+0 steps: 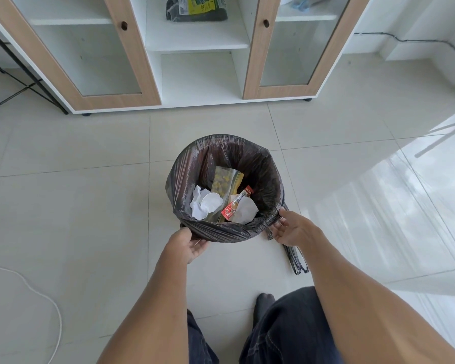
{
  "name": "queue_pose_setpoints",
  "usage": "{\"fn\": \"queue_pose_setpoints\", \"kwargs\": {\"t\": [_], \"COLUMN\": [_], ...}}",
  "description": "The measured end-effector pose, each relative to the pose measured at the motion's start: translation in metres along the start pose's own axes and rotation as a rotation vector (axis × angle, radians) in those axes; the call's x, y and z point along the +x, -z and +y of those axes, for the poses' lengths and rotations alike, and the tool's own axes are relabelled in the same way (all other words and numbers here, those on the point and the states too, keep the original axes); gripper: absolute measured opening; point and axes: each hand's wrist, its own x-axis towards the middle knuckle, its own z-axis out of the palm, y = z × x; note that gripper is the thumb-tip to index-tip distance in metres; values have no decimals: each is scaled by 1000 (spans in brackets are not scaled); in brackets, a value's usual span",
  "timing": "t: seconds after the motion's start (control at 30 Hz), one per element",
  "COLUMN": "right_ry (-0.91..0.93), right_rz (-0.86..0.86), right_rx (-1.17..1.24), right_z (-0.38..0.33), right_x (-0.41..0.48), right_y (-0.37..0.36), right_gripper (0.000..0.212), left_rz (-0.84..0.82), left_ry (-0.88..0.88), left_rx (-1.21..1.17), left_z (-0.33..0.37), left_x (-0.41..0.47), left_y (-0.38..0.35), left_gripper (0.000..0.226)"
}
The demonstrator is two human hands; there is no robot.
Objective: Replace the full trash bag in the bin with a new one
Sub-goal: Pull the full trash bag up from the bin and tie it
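A round bin stands on the tiled floor, lined with a dark, glossy trash bag [258,164] folded over its rim. Inside lie crumpled white paper, a clear yellow-tinted pouch and a red sachet [237,203]. My left hand [187,244] grips the bag's folded edge at the near left of the rim. My right hand [290,228] pinches the bag's edge at the near right. A folded dark bag [297,261] lies on the floor behind my right wrist, partly hidden by it.
A white cabinet [197,77] with wood-framed glass doors stands just beyond the bin; a packet [196,7] sits on its middle shelf. A white cable [37,292] trails over the floor at left. My legs in dark trousers [281,332] are at the bottom.
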Motion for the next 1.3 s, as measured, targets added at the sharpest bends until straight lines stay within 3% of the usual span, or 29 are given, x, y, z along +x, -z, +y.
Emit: {"fn": "queue_pose_setpoints", "kwargs": {"t": [0.17, 0.4, 0.5, 0.63, 0.83, 1.07, 1.3], "right_ry": [-26, -54, -8, 158, 285, 286, 222], "right_rz": [-52, -111, -106, -36, 88, 131, 105], "right_rx": [22, -2, -132, -335, -400, -423, -368], "right_z": [-1, -7, 2, 22, 23, 23, 21], "right_x": [-6, -10, -9, -2, 2, -2, -2], "right_y": [8, 8, -6, -23, -32, -35, -36], "right_gripper": [25, 6, 18, 18, 21, 21, 22], "left_rz": [106, 204, 206, 216, 165, 125, 111], "left_ry": [-117, -200, -206, -195, -219, -193, -220], "left_rx": [75, 32, -77, -183, -65, -75, -135], "left_z": [-4, -1, 0, -1, -3, -4, -1], "left_x": [-2, -6, -9, -10, -4, -7, -14], "left_y": [1, 13, 19, 22, 24, 21, 17], "left_gripper": [27, 6, 27, 16, 12, 24, 20]}}
